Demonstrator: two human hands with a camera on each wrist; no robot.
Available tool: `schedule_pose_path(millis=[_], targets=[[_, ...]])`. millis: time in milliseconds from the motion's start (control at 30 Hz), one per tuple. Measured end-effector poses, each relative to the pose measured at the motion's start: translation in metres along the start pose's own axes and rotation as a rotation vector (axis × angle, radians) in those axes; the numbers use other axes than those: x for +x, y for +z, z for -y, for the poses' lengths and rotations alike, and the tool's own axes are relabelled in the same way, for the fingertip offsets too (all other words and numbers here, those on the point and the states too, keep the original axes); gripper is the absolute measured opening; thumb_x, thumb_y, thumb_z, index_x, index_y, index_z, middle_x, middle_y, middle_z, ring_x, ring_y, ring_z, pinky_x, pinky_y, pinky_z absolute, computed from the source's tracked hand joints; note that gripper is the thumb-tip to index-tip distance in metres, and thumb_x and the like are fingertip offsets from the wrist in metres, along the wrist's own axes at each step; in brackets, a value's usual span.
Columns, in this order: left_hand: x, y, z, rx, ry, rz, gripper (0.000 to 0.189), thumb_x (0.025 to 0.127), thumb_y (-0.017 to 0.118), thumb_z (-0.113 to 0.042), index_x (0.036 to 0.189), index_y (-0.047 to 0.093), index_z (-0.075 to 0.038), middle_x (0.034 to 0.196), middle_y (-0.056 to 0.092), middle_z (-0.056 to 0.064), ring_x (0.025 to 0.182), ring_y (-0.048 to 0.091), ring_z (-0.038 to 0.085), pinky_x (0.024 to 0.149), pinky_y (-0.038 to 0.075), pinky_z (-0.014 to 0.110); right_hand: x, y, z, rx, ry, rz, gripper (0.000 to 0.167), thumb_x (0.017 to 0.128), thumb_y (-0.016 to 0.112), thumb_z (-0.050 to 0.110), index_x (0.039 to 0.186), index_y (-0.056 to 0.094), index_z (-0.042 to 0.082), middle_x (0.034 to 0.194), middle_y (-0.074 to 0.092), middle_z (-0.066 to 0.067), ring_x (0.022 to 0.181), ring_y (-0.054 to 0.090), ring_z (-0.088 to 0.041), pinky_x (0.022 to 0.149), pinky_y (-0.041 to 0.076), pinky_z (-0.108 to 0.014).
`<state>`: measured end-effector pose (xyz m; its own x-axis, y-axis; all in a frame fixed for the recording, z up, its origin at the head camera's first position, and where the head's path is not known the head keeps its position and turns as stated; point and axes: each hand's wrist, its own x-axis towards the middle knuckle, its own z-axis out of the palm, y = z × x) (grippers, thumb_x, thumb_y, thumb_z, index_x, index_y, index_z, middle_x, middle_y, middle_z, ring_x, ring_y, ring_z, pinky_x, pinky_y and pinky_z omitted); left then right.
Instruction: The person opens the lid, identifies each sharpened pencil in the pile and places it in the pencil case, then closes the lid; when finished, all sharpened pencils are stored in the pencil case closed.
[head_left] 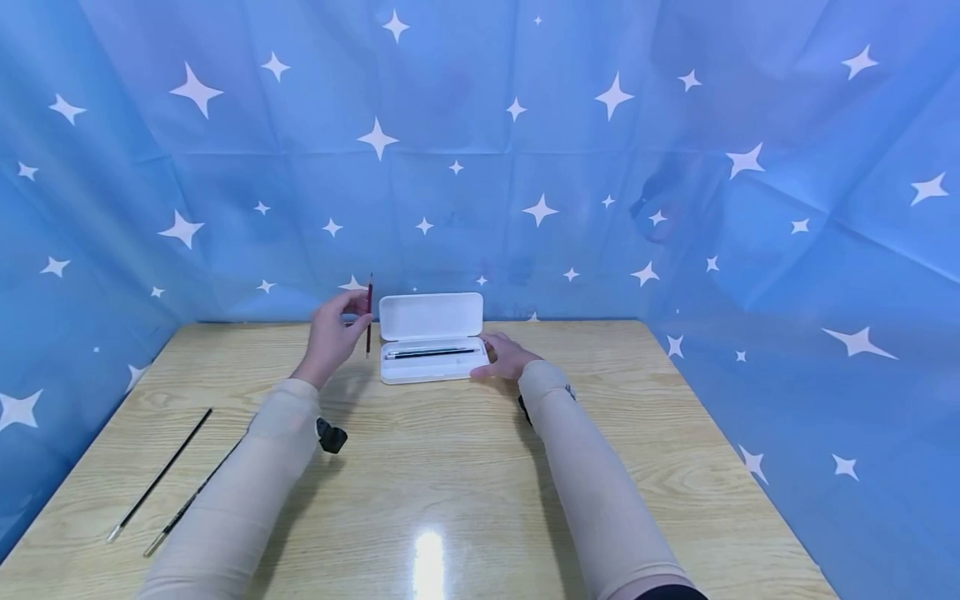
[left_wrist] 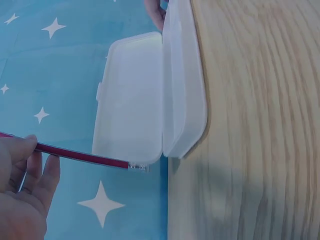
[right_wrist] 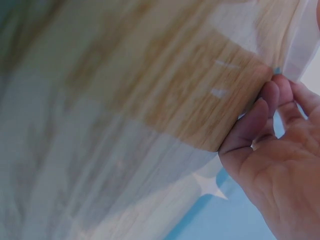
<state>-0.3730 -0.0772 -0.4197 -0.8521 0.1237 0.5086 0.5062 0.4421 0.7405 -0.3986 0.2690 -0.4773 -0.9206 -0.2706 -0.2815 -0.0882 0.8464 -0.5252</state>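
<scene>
An opened white pencil case (head_left: 435,373) lies at the table's far edge, its lid (head_left: 431,317) tipped back against the curtain. Inside its tray lie dark pencils (head_left: 433,353). To the left of the case, my left hand (head_left: 333,333) pinches a red pencil (head_left: 369,321) upright between thumb and fingers; its silvery end (left_wrist: 138,166) overlaps the lid's corner in the left wrist view. My right hand (head_left: 510,358) holds the right end of the case, thumb at the front corner. In the right wrist view its curled fingers (right_wrist: 282,102) meet the case's edge.
Two dark pencils lie on the table's left side, one (head_left: 161,473) fully visible and another (head_left: 197,493) partly hidden behind the left sleeve (head_left: 247,492). A blue curtain with white stars (head_left: 540,208) hangs right behind the wooden table (head_left: 450,467).
</scene>
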Motion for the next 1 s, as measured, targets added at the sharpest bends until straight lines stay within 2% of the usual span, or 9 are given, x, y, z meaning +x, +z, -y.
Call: schedule_pose_path(millis=[433,667,1000], targets=[[0.005,0.023,0.012,-0.066,-0.020,-0.018,0.032,0.094,0.070,0.000,0.126,0.064,0.001,0.107,0.067,0.018,0.101,0.064,0.032,0.087,0.056,0.048,-0.004,-0.001,0.005,-0.031,0.017,0.003,0.098,0.089,0.073,0.055,0.164,0.017,0.025,0.164,0.024,-0.007,0.152,0.022,-0.027,0.120,0.027,-0.051],[0.004,0.032,0.018,-0.069,-0.061,-0.005,0.032,0.095,0.069,0.001,0.126,0.063,0.003,0.109,0.067,0.018,0.104,0.063,0.033,0.090,0.056,0.049,-0.006,-0.002,0.007,-0.030,0.001,0.005,0.097,0.090,0.074,0.052,0.164,0.017,0.025,0.165,0.023,-0.008,0.152,0.021,-0.029,0.120,0.025,-0.052],[0.004,0.042,0.023,-0.089,-0.068,0.049,0.032,0.096,0.067,0.000,0.128,0.063,-0.001,0.111,0.066,0.017,0.107,0.063,0.032,0.092,0.057,0.046,-0.006,-0.002,0.008,-0.029,0.026,0.013,0.098,0.090,0.074,0.053,0.164,0.016,0.027,0.167,0.019,-0.006,0.154,0.016,-0.028,0.121,0.024,-0.052]])
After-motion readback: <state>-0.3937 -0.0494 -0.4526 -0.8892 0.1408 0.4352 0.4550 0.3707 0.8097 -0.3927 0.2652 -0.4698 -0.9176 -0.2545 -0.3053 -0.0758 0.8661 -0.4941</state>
